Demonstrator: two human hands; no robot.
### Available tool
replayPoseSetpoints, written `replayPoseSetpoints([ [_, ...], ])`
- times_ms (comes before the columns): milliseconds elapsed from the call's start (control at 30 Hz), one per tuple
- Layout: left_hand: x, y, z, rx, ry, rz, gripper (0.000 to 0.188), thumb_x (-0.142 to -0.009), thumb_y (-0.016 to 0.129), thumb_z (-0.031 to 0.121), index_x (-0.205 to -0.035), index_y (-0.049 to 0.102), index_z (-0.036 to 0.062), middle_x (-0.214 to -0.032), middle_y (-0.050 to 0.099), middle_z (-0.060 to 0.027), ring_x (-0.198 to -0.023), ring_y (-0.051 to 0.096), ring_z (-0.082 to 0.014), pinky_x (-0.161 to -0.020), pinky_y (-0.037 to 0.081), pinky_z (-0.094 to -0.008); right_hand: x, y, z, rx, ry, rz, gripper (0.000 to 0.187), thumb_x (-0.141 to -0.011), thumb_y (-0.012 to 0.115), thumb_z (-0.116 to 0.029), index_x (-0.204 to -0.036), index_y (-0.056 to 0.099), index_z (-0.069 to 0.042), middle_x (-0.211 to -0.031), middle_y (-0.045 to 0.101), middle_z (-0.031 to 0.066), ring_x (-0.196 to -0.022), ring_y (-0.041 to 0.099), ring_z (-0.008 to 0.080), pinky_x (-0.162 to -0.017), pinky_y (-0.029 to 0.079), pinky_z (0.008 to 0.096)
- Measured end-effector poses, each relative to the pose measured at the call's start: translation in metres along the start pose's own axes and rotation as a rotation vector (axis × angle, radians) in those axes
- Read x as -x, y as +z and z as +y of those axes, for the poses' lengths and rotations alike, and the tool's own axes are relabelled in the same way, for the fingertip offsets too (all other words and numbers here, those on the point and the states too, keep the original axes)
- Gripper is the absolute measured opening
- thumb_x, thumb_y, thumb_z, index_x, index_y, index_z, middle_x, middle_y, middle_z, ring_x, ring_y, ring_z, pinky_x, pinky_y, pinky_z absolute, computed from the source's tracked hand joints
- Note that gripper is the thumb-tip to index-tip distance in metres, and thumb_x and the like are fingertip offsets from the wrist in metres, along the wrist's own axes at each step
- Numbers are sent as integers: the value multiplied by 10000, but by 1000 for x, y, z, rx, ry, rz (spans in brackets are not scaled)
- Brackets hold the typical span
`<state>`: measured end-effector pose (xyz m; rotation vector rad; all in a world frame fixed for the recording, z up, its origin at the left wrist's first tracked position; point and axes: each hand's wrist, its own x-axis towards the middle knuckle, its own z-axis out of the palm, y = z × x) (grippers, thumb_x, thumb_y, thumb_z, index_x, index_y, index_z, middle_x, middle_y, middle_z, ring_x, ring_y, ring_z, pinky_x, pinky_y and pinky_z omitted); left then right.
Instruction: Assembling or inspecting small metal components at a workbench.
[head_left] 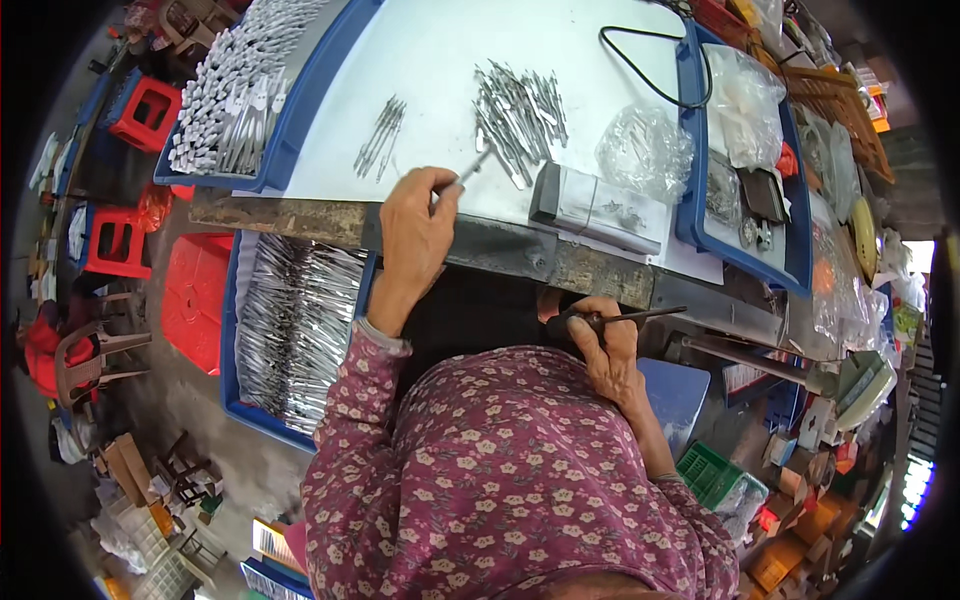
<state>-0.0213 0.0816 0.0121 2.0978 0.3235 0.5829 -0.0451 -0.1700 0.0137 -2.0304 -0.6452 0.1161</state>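
Observation:
Pinched between the thumb and fingers of my left hand [413, 228] is a slim metal piece [474, 166], held over the table's front edge. Its tip points toward a pile of similar slim metal pieces [518, 115] on the white tabletop [430, 60]. A smaller bunch of thin metal pieces [381, 138] lies to the left of that pile. Low in front of my body, below the table edge, my right hand [608, 350] is closed round the dark handle of a screwdriver-like tool [648, 314]. Its thin shaft points right.
A blue tray [290, 125] of white-ended metal pieces stands at the left. Below it, another blue tray [230, 340] holds many shiny metal pieces. On the right are a small whetstone-like block [600, 208], a crumpled plastic bag [645, 150] and a blue tray [697, 215]. Red stools [195, 300] stand left.

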Motion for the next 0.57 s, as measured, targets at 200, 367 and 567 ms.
replayPoseSetpoints([
  [200,-41,-4,-50,-332,118,162,119,-754,568,60,-853,601,2,-822,601,-164,-761,573,-352,-677,452,-408,-4,3,3,14,4,-13,194,-835,607,-155,-953,539,-17,-636,565,148,-549,565,292,-511,423,357],
  [367,-55,0,-73,-581,109,120,158,-770,548,79,-917,582,35,-865,572,-157,-754,581,-362,-656,475,-437,-4,3,2,33,26,-12,191,-831,612,-151,-947,535,-21,-639,565,145,-550,566,290,-512,426,356],
  [567,-60,2,-77,-665,97,164,201,-790,520,72,-982,581,62,-881,546,-156,-707,591,-367,-619,486,-444,-6,-1,-1,71,-40,-14,193,-834,609,-141,-961,523,-26,-634,569,136,-549,572,281,-513,435,347],
])
